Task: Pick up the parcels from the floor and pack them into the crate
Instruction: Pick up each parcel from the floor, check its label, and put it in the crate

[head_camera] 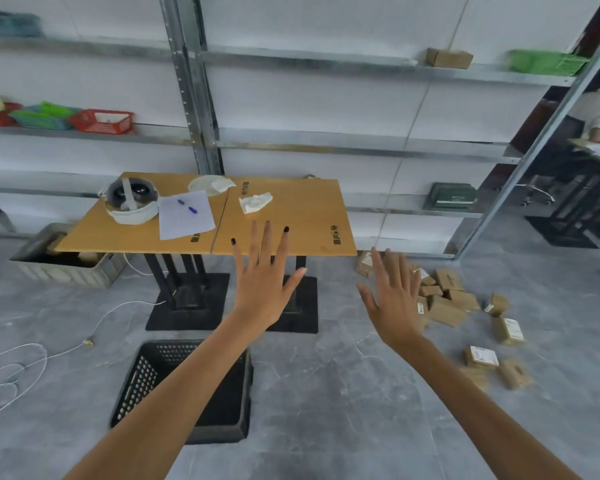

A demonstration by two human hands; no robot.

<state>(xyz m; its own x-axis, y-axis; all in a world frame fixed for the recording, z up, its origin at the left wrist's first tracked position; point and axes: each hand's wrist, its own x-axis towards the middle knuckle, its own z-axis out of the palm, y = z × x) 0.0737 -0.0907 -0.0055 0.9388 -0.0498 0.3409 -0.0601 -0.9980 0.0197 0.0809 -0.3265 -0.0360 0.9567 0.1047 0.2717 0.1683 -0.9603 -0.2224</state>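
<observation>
Several small brown cardboard parcels (447, 299) lie scattered on the grey floor at the right, some with white labels. A black perforated plastic crate (142, 379) stands on the floor at lower centre, partly hidden by my left forearm; what is inside it cannot be seen. My left hand (262, 285) is raised in front of the table with fingers spread and straight, holding nothing. My right hand (394, 303) is raised beside it, fingers straight, empty, just left of the parcel pile.
A wooden table (291, 230) on black pedestal bases stands ahead, carrying a headset, paper, pen and tissues. A grey bin (66, 268) sits left of it. White cable (21, 368) loops on the floor at left. Metal shelving (361, 143) lines the wall. A person sits far right.
</observation>
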